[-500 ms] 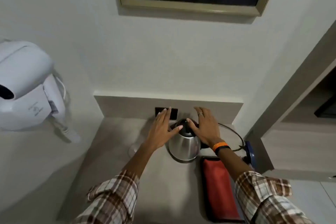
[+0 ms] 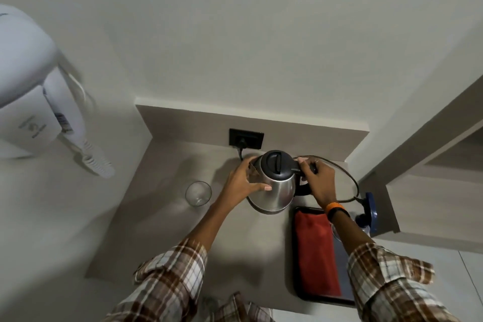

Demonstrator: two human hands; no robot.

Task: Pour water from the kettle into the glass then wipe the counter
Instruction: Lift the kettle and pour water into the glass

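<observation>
A steel kettle [image 2: 274, 185] with a black lid stands at the back of the grey counter [image 2: 156, 230]. My left hand [image 2: 241, 180] cups its left side, thumb across the front. My right hand [image 2: 317, 178] is closed around the black handle on its right. An empty clear glass [image 2: 198, 193] stands upright on the counter, left of the kettle and apart from my left hand. A folded red cloth [image 2: 313, 251] lies in a dark tray [image 2: 347, 302] at the right, partly under my right forearm.
A black power cord [image 2: 350, 178] loops from the wall socket [image 2: 246, 138] behind the kettle round to the right. A blue object [image 2: 369, 210] stands at the counter's right end. A white wall-mounted hair dryer [image 2: 28, 86] hangs at the left. A cabinet side rises on the right.
Both hands have dropped from hovering over the lid onto the kettle: left against its body, right around the handle. The camera now looks further down, so the glass shows.
</observation>
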